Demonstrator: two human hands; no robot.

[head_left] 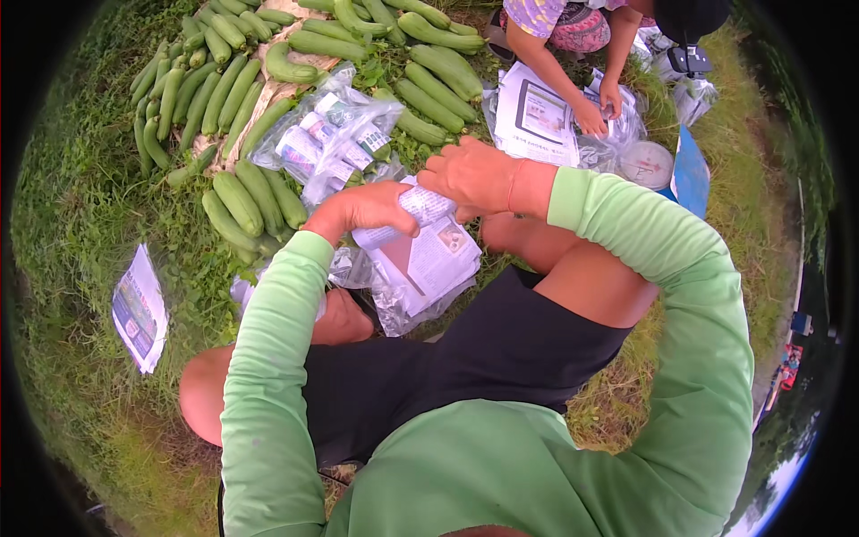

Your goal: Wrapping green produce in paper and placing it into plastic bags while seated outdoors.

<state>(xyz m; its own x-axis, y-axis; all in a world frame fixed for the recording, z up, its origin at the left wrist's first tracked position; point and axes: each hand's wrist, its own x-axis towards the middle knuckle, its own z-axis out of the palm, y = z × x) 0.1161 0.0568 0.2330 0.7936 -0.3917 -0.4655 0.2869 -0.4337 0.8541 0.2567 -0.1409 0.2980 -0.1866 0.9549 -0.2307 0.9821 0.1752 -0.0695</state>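
Between my two hands, in front of my crossed legs, is a roll of printed newspaper [424,205]; whatever is inside it is hidden. My left hand [365,208] closes around its near left part, thumb on top. My right hand [476,177] grips the far right end, fingers curled over it. Just below the roll lies a stack of newspaper sheets [434,268] on clear plastic. Beyond my left hand, a clear plastic bag [344,121] holds several newspaper-wrapped rolls. Long green gourds [236,202] lie in the grass beside that bag.
A large pile of green gourds [219,97] spreads at the far left, partly on brown paper. More folded newspaper [140,309] lies at the left. At the far right, a co-worker's hands [598,109] touch plastic beside a newspaper stack [531,116]. A round tub [646,165] stands nearby.
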